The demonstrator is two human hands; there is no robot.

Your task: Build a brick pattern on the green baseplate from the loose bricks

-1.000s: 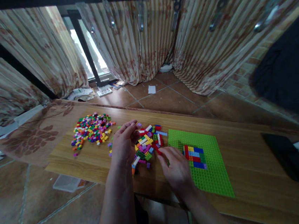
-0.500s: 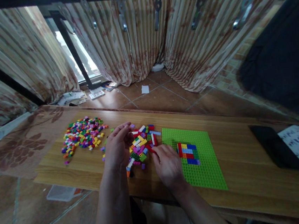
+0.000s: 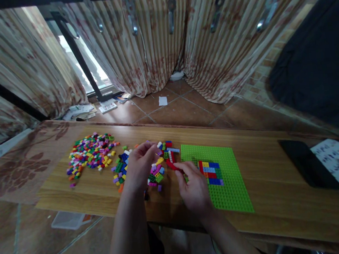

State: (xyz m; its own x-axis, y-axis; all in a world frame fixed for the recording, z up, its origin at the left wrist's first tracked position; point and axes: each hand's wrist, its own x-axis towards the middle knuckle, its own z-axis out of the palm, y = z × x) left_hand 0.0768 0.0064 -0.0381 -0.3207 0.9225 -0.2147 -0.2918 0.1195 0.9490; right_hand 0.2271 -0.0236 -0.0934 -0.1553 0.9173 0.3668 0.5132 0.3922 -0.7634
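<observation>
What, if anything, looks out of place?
A white sheet lies alone on the floor beyond the table; a clear box sits on the floor too. Both look stray. The loose bricks look simply heaped.

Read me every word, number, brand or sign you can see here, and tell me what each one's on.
No text can be read.
White sheet beside the black pad: dark marks, too blurred to read.
Booklet on the floor by the window: printed marks, too small to read.
Bricks and green board: no lettering I can make out.
</observation>
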